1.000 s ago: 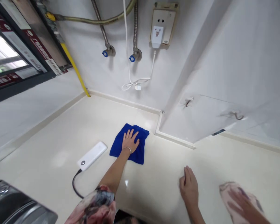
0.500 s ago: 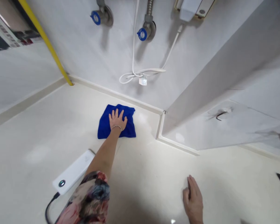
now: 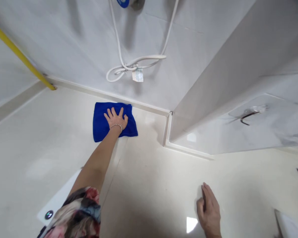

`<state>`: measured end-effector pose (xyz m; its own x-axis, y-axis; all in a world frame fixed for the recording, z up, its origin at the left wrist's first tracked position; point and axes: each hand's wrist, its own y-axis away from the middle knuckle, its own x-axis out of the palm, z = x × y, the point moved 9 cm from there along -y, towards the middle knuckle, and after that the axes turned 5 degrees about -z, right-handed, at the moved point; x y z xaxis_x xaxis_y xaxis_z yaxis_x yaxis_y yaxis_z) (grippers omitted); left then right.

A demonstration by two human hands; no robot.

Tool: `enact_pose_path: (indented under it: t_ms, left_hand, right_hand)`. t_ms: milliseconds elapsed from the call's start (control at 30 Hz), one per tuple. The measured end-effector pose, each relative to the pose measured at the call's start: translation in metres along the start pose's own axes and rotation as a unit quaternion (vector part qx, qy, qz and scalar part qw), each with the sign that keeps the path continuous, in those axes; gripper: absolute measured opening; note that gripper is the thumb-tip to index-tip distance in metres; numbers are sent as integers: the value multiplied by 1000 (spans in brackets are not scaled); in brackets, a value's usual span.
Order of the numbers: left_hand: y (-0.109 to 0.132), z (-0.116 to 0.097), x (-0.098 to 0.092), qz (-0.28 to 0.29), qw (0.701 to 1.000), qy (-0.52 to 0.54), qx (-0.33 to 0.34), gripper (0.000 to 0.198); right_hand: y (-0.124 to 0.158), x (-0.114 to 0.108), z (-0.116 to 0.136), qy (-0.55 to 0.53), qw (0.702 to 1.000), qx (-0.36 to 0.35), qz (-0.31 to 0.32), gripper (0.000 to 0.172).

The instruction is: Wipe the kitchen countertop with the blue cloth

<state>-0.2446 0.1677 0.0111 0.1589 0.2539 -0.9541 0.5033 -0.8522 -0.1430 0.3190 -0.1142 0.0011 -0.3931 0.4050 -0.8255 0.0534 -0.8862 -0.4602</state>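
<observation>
My left hand (image 3: pixel 116 119) lies flat with spread fingers on a blue cloth (image 3: pixel 101 122), which is spread on the pale countertop (image 3: pixel 149 178). The cloth's far edge reaches the low upstand along the wall, and the hand covers part of its middle. A thin bracelet circles the left wrist. At the lower right, my right hand (image 3: pixel 210 211) rests on its side on the countertop, fingers stretched out and holding nothing.
A white power bank (image 3: pixel 58 200) with a dark cable lies partly under my left forearm. Looped white cord (image 3: pixel 136 62) hangs on the wall below a blue-capped valve. A yellow pipe (image 3: pixel 22 56) meets the counter at left. A wall corner (image 3: pixel 167 132) juts out at right.
My left hand and the blue cloth have shifted toward the wall, the cloth now reaching the upstand. The view has tilted down. My right hand stays resting on the countertop.
</observation>
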Motion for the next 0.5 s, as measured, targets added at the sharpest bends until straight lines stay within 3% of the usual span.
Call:
enact_pose_path:
  t_ms: [133, 233, 500]
  left_hand:
    - [5, -49, 6, -15, 999, 15, 42, 60]
    - [8, -72, 7, -29, 998, 23, 46, 59]
    - [4, -75, 7, -18, 998, 6, 57, 58]
  right_hand:
    - [0, 2, -1, 4, 1000, 5, 10, 51]
    - [0, 3, -1, 9, 1000, 9, 13, 51]
    - [0, 3, -2, 14, 1000, 18, 14, 50]
